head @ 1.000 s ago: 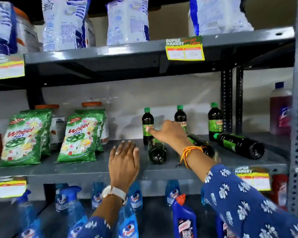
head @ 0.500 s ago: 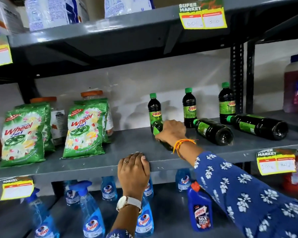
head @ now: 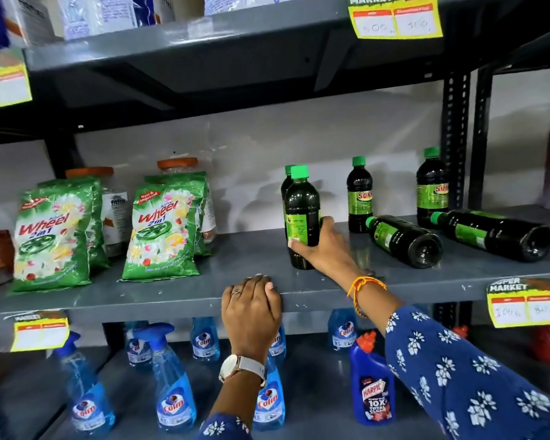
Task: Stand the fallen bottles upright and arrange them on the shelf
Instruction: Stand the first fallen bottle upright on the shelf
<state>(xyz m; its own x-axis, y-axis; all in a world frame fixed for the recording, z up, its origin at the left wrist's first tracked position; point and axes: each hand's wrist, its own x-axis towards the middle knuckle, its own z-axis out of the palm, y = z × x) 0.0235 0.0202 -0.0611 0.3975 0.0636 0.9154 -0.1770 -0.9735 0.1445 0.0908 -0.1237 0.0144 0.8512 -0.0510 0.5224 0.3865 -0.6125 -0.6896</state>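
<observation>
My right hand grips a dark green-capped bottle that stands upright on the grey middle shelf, directly in front of another upright bottle that it mostly hides. Two more bottles stand upright at the back, one in the middle and one by the post. Two bottles lie on their sides to the right, a nearer one and a farther one. My left hand rests on the shelf's front edge, fingers curled over it.
Green Wheel detergent packs and orange-lidded jars stand on the shelf's left part. Blue spray bottles and a Harpic bottle fill the shelf below. A perforated upright post bounds the right side; the upper shelf hangs overhead.
My right hand took hold of the bottle lying at the left and raised it from its side to upright. My left hand stayed on the shelf edge. The camera moved closer.
</observation>
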